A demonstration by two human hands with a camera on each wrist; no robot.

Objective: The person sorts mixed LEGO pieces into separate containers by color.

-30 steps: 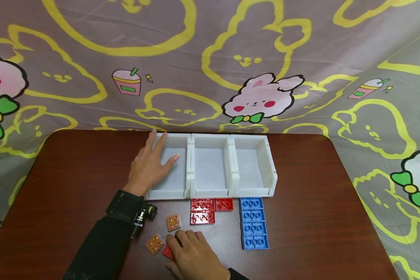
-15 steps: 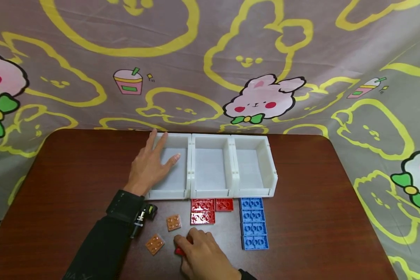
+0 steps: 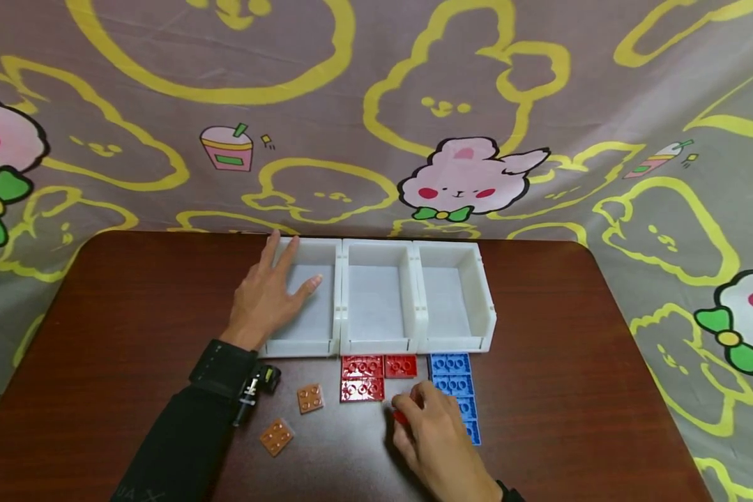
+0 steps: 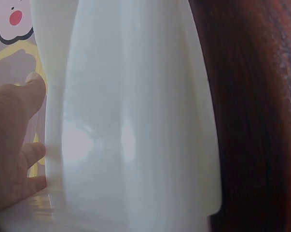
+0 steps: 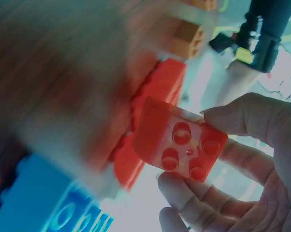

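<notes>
We see a small red brick (image 5: 181, 142), square with four round hollows, pinched between the thumb and curled fingers (image 5: 242, 123) of the right hand (image 3: 436, 436); it has no long axis, and in the right wrist view its hollowed face is turned toward the camera, tilted on a corner. It is held just above the surface (image 3: 132, 307), near the front edge, between the red bricks (image 3: 371, 376) laid flat and the blue bricks (image 3: 454, 380) in their column, both just in front of the white bins (image 3: 376, 296). The left hand (image 3: 265, 298) rests on the left bin with its fingers (image 3: 288, 254) straight and spread over the rim. Two orange bricks (image 3: 293, 417) lie apart toward the front left of the red ones. We can read no writing on the bricks or bins.
</notes>
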